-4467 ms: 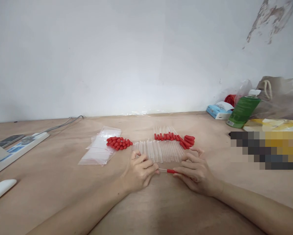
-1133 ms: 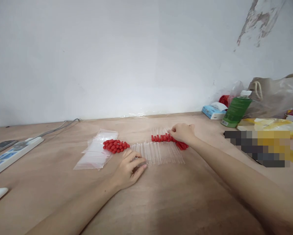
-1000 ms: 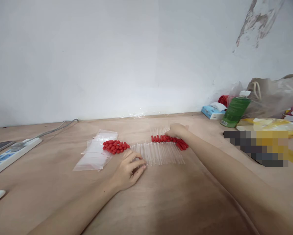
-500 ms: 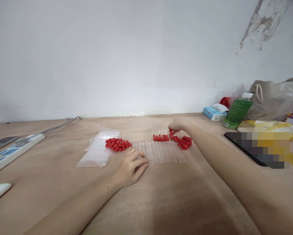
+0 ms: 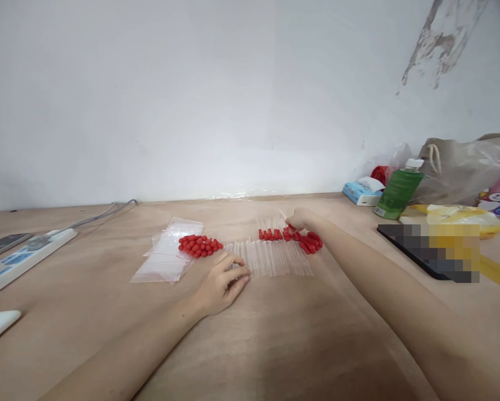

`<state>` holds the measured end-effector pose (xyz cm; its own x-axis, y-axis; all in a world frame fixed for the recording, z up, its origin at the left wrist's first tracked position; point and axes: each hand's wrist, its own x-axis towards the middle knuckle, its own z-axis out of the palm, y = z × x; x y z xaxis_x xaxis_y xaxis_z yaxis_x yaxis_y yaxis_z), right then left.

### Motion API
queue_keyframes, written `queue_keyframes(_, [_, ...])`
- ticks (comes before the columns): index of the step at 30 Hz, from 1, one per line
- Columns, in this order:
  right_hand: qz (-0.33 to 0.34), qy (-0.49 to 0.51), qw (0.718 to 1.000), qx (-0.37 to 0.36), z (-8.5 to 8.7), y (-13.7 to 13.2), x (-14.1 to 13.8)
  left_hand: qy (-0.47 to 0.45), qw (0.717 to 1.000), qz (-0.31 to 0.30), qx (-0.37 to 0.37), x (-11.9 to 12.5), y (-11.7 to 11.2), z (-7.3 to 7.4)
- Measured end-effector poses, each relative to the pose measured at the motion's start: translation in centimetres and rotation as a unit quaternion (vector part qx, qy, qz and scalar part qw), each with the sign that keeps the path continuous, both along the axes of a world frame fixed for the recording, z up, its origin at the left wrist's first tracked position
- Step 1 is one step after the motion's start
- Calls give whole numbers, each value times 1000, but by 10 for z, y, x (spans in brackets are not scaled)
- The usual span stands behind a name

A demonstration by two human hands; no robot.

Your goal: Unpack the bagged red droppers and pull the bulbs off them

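Note:
My left hand rests at the left end of a row of clear thin tubes, fingers loosely bent and thumb apart from them. My right hand is closed at the far side, fingertips down on a red rubber bulb that they partly hide. Beneath it runs a short row of red bulbs, at the near ends of a second set of clear tubes. Longer red bulbs lie in a small heap by my right wrist. A pile of red bulbs sits beyond my left hand.
Clear plastic bags lie left of the bulb pile. A white power strip and a white object are at the left. To the right stand a tissue pack, a green bottle and a dark, partly blurred tablet-like object.
My right hand has lowered slightly, bringing the red bulb down to the row. My left hand has stayed at the tubes. The whole view has shifted a little.

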<state>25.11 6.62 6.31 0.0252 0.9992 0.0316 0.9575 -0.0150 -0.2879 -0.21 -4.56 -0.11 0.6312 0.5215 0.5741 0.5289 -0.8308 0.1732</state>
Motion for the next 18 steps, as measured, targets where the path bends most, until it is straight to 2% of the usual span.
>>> queue_keyframes(3, [6,38,999,-29,11,-12,3,5,1000,10,14,0,1,-1])
queue_keyframes(6, [22,79,996,31,12,-36,5,-10,998,37,51,0,0,0])
queue_keyframes(7, [41,91,993,67,8,-48,5,-20,996,49,70,0,0,1])
queue_keyframes(8, [94,110,979,142,1,-62,5,-32,993,61,91,0,-1,3])
queue_keyframes(10, [211,76,941,252,-18,-93,3,-44,987,77,133,2,-6,7])
queue_keyframes(12, [280,30,898,337,-38,-122,0,-25,984,70,164,5,-14,11])
queue_keyframes(15, [321,9,860,396,-61,-150,-4,11,976,55,212,11,-27,15])
queue_keyframes(18, [337,16,842,420,-67,-155,-6,18,966,69,250,17,-35,16])
